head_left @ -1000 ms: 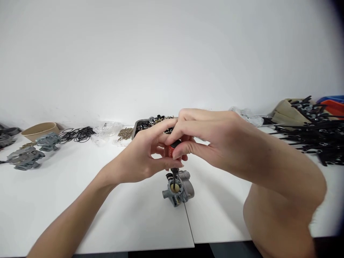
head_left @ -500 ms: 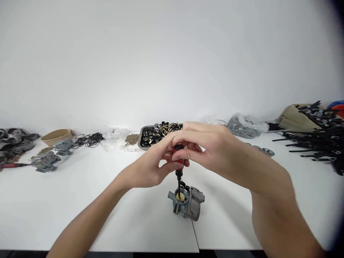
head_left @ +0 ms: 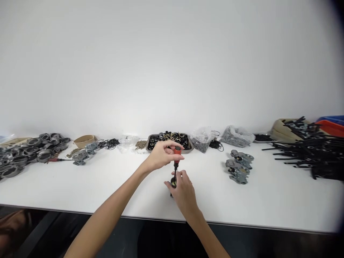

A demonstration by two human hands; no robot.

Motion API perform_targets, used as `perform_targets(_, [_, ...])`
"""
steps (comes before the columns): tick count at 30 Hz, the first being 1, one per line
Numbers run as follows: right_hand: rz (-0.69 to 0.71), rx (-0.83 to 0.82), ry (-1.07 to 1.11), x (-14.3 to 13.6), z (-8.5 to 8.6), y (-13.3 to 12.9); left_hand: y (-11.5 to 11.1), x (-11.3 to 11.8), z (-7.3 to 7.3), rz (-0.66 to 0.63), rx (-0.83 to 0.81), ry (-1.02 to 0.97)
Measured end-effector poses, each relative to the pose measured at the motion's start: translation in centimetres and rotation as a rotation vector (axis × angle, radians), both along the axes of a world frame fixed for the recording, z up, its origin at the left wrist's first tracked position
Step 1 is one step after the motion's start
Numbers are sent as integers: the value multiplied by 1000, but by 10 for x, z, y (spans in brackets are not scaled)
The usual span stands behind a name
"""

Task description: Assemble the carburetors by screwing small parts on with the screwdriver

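Observation:
My left hand (head_left: 161, 154) grips the red handle of a small screwdriver (head_left: 176, 157) held upright, its dark shaft pointing down into a grey metal carburetor body (head_left: 172, 185). My right hand (head_left: 183, 193) wraps around that carburetor body on the white table (head_left: 113, 186) and hides most of it. Only its top opening shows beside the thumb.
A metal tray (head_left: 170, 141) of black and brass small parts stands behind my hands. Two more carburetor bodies (head_left: 239, 165) lie to the right, long black parts (head_left: 314, 150) at far right. Grey rings (head_left: 29, 150), a tan bowl (head_left: 84, 141) and black O-rings (head_left: 108, 144) lie left.
The view has pulled back and up, so my hands look smaller. My right hand left the screwdriver handle and dropped onto the carburetor body; my left hand kept the handle.

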State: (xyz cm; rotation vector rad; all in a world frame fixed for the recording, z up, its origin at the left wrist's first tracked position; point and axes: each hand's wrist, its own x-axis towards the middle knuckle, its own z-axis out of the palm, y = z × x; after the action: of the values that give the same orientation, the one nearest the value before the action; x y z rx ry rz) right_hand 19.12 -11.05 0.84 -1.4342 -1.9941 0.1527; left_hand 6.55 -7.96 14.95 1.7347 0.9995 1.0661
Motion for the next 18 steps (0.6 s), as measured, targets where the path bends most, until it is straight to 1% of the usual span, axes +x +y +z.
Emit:
perform_targets(3, [-23,-22,76,-1,-3,4,-1,7,3,32,-45,-23])
perform_targets(9, [28,-45,161,4,-4,8,-14,12,6,-74,37,54])
perform_targets(13, [38,-31,173,4,-3,6,-23,4,7,-48,50,59])
perform_targets(16, [53,-30,184,4,-1,5,-24,-4,6,-9,84,82])
perform_targets(18, [58,-30,191,5,-1,5,-24,-9,5,-11,102,75])
